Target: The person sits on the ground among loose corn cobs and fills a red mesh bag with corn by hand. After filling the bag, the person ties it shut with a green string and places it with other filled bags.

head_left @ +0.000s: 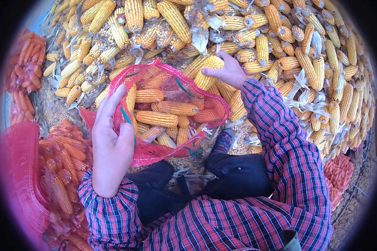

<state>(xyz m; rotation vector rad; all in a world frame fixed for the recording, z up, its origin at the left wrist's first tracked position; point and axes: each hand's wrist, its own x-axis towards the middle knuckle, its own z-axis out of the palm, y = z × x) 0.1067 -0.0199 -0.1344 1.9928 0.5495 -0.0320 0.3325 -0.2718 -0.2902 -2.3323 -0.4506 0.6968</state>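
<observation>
A red mesh bag (187, 82) gapes in front of me, with several yellow-orange ears of corn (156, 119) lying inside it. My left hand (112, 140) is at the bag's left rim, fingers stretched upward and thumb apart; its palm side is partly hidden. Over the bag's far right rim, my right hand (229, 72) grips a pale yellow ear of corn (209, 72) between thumb and fingers. Part of that ear lies over the loose corn behind it.
A large heap of corn ears (276, 46) spreads across the far side and right. Filled red mesh bags (65, 163) stand at left, another (338, 175) at right. Empty-looking red mesh (21, 167) hangs at the left edge. My shoe (223, 142) is beside the open bag.
</observation>
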